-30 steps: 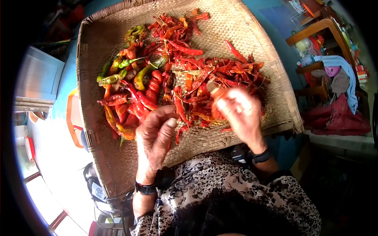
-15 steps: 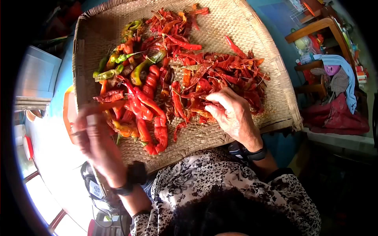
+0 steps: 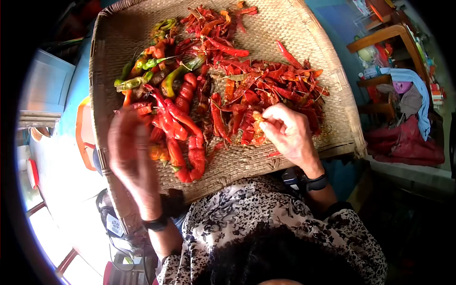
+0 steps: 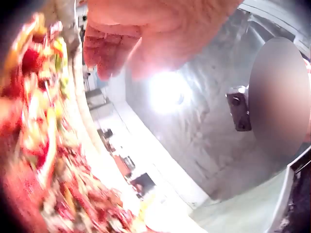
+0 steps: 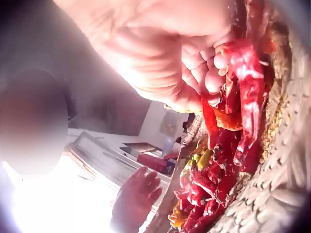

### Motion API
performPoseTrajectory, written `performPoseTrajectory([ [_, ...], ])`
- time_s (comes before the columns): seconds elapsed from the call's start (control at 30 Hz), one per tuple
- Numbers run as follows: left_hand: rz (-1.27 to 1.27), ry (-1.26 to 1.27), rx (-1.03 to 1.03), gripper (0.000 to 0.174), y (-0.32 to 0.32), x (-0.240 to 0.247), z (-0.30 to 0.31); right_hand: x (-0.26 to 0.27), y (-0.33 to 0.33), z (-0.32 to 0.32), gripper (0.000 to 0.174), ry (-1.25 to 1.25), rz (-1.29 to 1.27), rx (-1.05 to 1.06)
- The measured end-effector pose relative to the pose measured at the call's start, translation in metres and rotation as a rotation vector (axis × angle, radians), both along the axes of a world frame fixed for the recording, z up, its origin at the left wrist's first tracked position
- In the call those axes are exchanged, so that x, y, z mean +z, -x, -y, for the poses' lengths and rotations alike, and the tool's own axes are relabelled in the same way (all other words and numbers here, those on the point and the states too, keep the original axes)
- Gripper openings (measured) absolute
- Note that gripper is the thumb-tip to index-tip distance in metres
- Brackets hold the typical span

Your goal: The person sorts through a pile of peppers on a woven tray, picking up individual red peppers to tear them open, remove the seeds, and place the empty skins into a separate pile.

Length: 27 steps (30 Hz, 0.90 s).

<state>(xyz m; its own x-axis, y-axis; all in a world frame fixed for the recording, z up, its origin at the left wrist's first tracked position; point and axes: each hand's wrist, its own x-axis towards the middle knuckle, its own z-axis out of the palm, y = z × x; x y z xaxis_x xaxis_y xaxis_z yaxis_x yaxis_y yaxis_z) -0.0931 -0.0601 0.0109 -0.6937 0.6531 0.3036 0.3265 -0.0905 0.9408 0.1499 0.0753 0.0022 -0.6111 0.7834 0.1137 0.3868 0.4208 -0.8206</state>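
Observation:
On the woven tray [image 3: 280, 28] lie many chili peppers in two groups. Plump red chili peppers [image 3: 171, 126] and green chili peppers [image 3: 178, 80] are at the left, shriveled dried red chili peppers [image 3: 285, 83] at the right. My right hand [image 3: 292, 137] pinches a small yellow-orange dried chili pepper [image 3: 258, 118] between thumb and fingertips, close over the dried heap. Motion blurs my left hand [image 3: 130, 154] above the tray's left side, beside the plump peppers. Seen in the right wrist view, the left hand [image 5: 137, 199] has its fingers loosely extended, with nothing visible in them.
The tray's near edge borders the patterned shirt [image 3: 266, 209]. An orange plastic item [image 3: 85, 137] stands left of the tray. To the right is a wooden chair [image 3: 380, 40] with cloths [image 3: 408, 137] over it. A cable [image 3: 114, 247] hangs at lower left.
My left hand moved left from the tray's middle, then slightly back right, uncovering a curved red pepper. The right hand dipped into the dried peppers and now pinches a yellow-orange one.

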Motion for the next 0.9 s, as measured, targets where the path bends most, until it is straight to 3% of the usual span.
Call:
performPoseTrajectory([
  [0.1,-0.048,0.247,-0.29,0.023,-0.04,0.006,-0.012,0.0,-0.004,0.0,0.01,0.134,-0.149,-0.053],
  [0.17,-0.128,0.143,-0.355,0.021,-0.05,-0.003,-0.022,0.001,-0.004,0.002,0.011,0.228,-0.275,-0.081],
  [0.23,-0.159,0.258,-0.514,0.018,-0.069,0.006,-0.031,0.001,-0.001,0.006,0.012,0.234,-0.293,-0.142],
  [0.3,-0.141,0.27,-0.541,0.02,-0.074,0.003,-0.034,-0.004,-0.002,0.007,0.015,0.105,-0.348,-0.203],
  [0.37,-0.084,0.298,-0.563,0.022,-0.076,0.002,-0.035,0.0,-0.002,0.008,0.014,0.133,-0.39,-0.183],
  [0.43,-0.103,0.289,-0.596,0.027,-0.079,-0.001,-0.035,0.004,0.0,0.011,0.01,0.103,-0.341,-0.069],
  [0.47,0.094,0.273,-0.632,0.028,-0.085,0.0,-0.035,0.007,0.008,0.018,0.009,0.241,-0.515,-0.015],
  [0.5,0.292,0.254,-0.665,0.029,-0.087,0.001,-0.035,0.011,0.013,0.021,0.008,0.198,-0.53,0.048],
  [0.53,0.257,0.277,-0.711,0.031,-0.085,0.001,-0.034,0.013,0.012,0.024,0.008,0.164,-0.424,0.03],
  [0.57,0.257,0.277,-0.712,0.031,-0.085,0.0,-0.032,0.014,0.013,0.025,0.008,0.13,-0.317,0.013],
  [0.63,0.782,0.223,-0.737,0.033,-0.086,-0.003,-0.029,0.006,0.019,0.023,0.01,0.026,-0.336,0.017],
  [0.67,0.816,0.235,-0.762,0.034,-0.084,-0.003,-0.03,0.003,0.022,0.023,0.01,-0.057,-0.349,0.031],
  [0.77,0.876,0.182,-0.74,0.028,-0.081,-0.004,-0.031,0.006,0.028,0.025,0.012,-0.08,-0.347,0.031],
  [0.9,0.516,0.083,-0.49,0.017,-0.058,0.004,-0.021,0.009,0.025,0.011,0.013,-0.247,-0.137,0.041],
])
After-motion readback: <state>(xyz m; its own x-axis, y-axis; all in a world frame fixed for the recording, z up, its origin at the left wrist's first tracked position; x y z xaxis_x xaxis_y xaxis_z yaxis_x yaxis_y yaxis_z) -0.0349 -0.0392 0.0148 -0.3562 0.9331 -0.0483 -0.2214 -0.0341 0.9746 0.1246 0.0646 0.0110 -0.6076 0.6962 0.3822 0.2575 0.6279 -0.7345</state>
